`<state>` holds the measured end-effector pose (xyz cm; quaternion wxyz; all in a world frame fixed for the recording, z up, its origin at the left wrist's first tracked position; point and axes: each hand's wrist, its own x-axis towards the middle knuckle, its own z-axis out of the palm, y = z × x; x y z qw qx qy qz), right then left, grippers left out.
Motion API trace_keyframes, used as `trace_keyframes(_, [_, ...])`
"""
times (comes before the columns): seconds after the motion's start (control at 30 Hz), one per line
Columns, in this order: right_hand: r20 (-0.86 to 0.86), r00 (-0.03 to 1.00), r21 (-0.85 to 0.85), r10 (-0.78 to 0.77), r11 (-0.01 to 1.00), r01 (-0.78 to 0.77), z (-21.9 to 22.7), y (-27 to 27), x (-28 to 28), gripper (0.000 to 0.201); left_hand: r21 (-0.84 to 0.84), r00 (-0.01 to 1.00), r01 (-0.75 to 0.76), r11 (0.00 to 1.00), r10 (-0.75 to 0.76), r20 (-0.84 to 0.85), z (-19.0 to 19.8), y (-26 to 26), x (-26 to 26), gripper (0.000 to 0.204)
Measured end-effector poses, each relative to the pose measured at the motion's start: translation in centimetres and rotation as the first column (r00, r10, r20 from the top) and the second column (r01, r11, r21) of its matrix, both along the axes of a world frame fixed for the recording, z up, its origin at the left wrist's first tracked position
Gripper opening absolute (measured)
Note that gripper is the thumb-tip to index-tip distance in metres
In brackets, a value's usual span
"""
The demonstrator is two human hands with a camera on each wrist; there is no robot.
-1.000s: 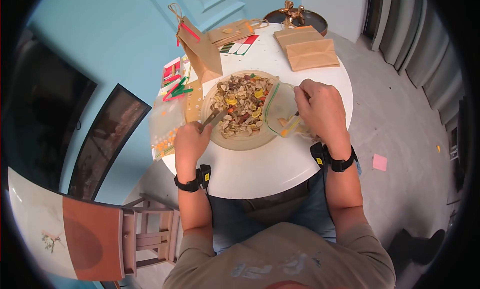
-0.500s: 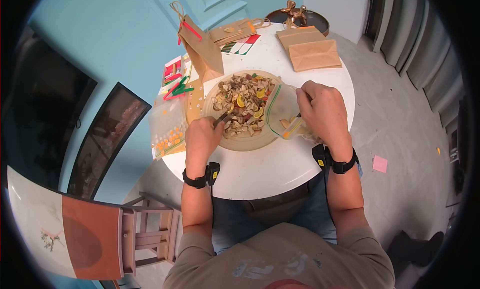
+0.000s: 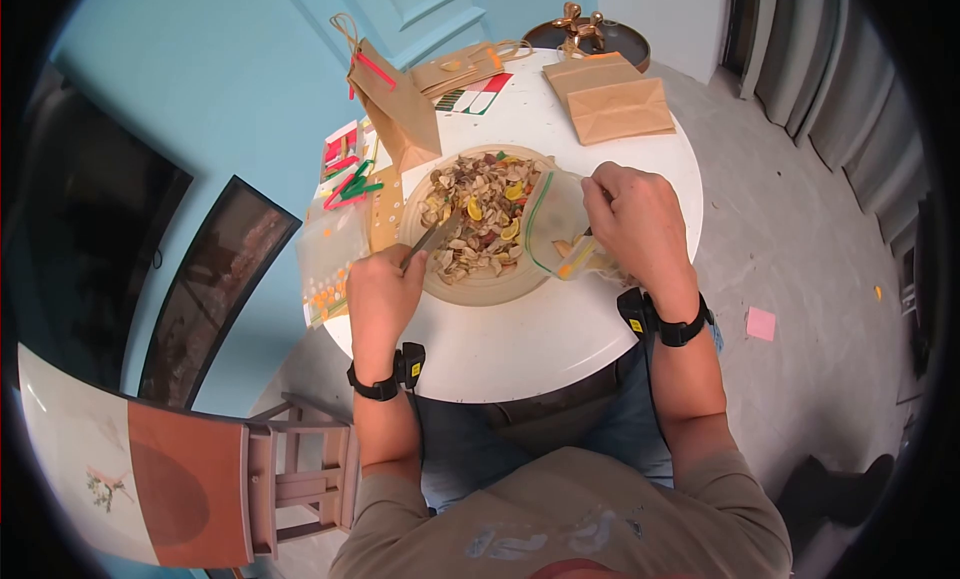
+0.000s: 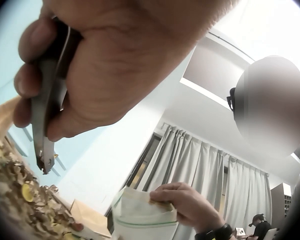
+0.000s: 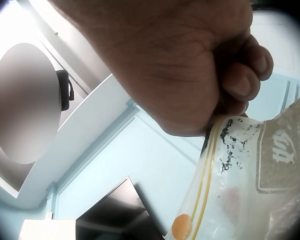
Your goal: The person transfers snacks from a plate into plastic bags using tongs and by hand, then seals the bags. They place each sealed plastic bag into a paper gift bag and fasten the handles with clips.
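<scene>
In the head view a round beige plate [image 3: 478, 297] holds a heap of dried slices [image 3: 468, 179], with yellow rounds and reddish bits among them. My left hand [image 3: 385, 294] grips a pair of metal tongs [image 4: 46, 107], their tips close together and pointing at the heap's left side. My right hand [image 3: 640, 219] pinches the top of a clear zip bag [image 3: 550, 224] at the plate's right edge. The bag's green-lined mouth faces the heap, and a few pale slices show inside. Printed marks and a yellow zip line appear on the bag [image 5: 235, 165] in the right wrist view.
A standing paper bag [image 3: 400, 109] is behind the plate, left; another paper bag [image 3: 622, 109] lies back right. Red and green strips [image 3: 352, 187] and a clear bag of orange pieces [image 3: 330, 259] lie left. A pink paper square [image 3: 761, 323] is on the floor.
My left hand first moved right with the tongs down into the heap, then drew back left, and more of the tongs shows. The right hand keeps holding the zip bag at about the same place.
</scene>
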<state>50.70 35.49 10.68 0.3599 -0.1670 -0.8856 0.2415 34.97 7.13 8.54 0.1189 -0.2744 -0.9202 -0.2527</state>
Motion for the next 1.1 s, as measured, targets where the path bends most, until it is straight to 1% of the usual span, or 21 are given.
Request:
trace_keyframes(0.13, [0.005,1.000,0.001,0.002,1.000,-0.002,-0.1,0.1,-0.1,0.027,0.021,0.997,0.069,0.997,-0.068,-0.035,3.3,1.3,2.4,0.022])
trace_keyframes(0.2, [0.015,1.000,0.005,-0.003,1.000,0.003,-0.1,0.0,-0.1,0.027,0.036,0.961,0.253,0.967,-0.247,-0.123,4.3,2.7,3.8,0.022])
trace_keyframes(0.23, [0.022,1.000,0.006,-0.005,1.000,0.005,-0.1,0.0,-0.1,0.027,0.038,0.961,0.254,0.967,-0.247,-0.123,4.3,3.6,4.4,0.022])
trace_keyframes(0.3, [0.021,1.000,-0.026,0.010,1.000,-0.010,0.2,-0.1,0.0,0.027,0.000,0.892,0.411,0.912,-0.402,-0.206,4.2,5.1,5.6,0.023])
trace_keyframes(0.33, [0.019,1.000,-0.062,0.025,0.998,-0.024,0.3,-0.1,0.1,0.027,0.000,0.892,0.410,0.912,-0.401,-0.206,4.4,5.2,5.9,0.023])
trace_keyframes(0.37, [0.018,1.000,-0.061,0.024,0.998,-0.023,0.3,0.0,0.1,0.027,0.027,0.904,0.407,0.913,-0.399,-0.156,4.6,5.3,6.2,0.025])
trace_keyframes(0.4, [0.010,1.000,-0.020,0.006,1.000,-0.006,0.2,0.2,0.1,0.027,0.054,0.912,0.404,0.913,-0.398,-0.103,4.7,5.4,6.5,0.027])
trace_keyframes(0.43, [0.004,1.000,0.020,-0.012,1.000,0.012,0.1,0.4,0.3,0.027,0.054,0.911,0.407,0.912,-0.401,-0.101,4.8,5.0,6.6,0.027])
trace_keyframes(0.5, [-0.003,1.000,0.018,-0.031,0.999,0.031,0.0,0.8,0.5,0.026,0.143,0.959,0.282,0.949,-0.276,-0.063,5.0,3.4,6.0,0.030])
trace_keyframes(0.53, [-0.013,0.999,0.018,-0.045,0.999,0.045,0.1,1.0,0.7,0.025,0.144,0.961,0.277,0.950,-0.272,-0.059,5.0,2.8,5.7,0.030])
trace_keyframes(0.57, [-0.012,0.999,0.018,-0.041,0.999,0.041,0.2,1.3,0.9,0.025,0.114,0.980,0.199,0.973,-0.195,-0.042,5.1,2.2,5.3,0.030])
trace_keyframes(0.6, [-0.031,0.998,-0.026,-0.062,0.998,0.061,0.3,1.5,1.2,0.025,0.083,0.993,0.119,0.989,-0.117,-0.028,5.0,1.9,5.0,0.030])
trace_keyframes(0.63, [-0.051,0.995,-0.069,-0.085,0.994,0.081,0.5,1.7,1.5,0.024,0.083,0.996,0.092,0.992,-0.090,-0.028,4.5,1.9,4.5,0.030])
trace_keyframes(0.67, [-0.052,0.995,-0.068,-0.084,0.994,0.080,0.6,1.8,1.6,0.024,0.084,0.996,0.092,0.992,-0.089,-0.030,3.7,2.0,4.1,0.030])
trace_keyframes(0.73, [-0.056,0.992,-0.068,-0.117,0.991,0.113,0.9,2.0,2.0,0.023,-0.064,0.973,0.131,0.989,-0.140,-0.182,1.7,2.7,3.2,0.030])
trace_keyframes(0.77, [-0.056,0.991,-0.067,-0.118,0.991,0.114,0.9,2.1,2.1,0.023,-0.062,0.973,0.132,0.989,-0.141,-0.182,0.8,3.3,2.9,0.030])
trace_keyframes(0.83, [-0.049,0.991,-0.064,-0.122,0.991,0.119,0.9,2.1,2.0,0.023,-0.106,0.950,0.217,0.970,-0.235,-0.205,-0.9,5.0,2.5,0.032])
trace_keyframes(0.93, [-0.049,0.991,-0.057,-0.121,0.991,0.118,1.0,1.8,1.8,0.024,-0.152,0.958,0.169,0.974,-0.199,-0.208,-2.2,7.1,2.4,0.032])
trace_keyframes(0.97, [-0.051,0.991,-0.056,-0.121,0.991,0.118,1.0,1.8,1.7,0.024,-0.152,0.957,0.168,0.974,-0.198,-0.210,-2.3,7.3,2.4,0.032])
trace_keyframes(1.03, [-0.040,0.994,-0.065,-0.099,0.993,0.096,0.7,1.8,1.5,0.024,-0.226,0.968,0.107,0.968,-0.154,-0.200,-2.5,7.5,2.3,0.032])
trace_keyframes(1.1, [-0.044,0.995,-0.076,-0.092,0.993,0.089,0.6,1.8,1.4,0.024,-0.243,0.969,0.077,0.967,-0.130,-0.210,-2.8,6.9,1.3,0.032])
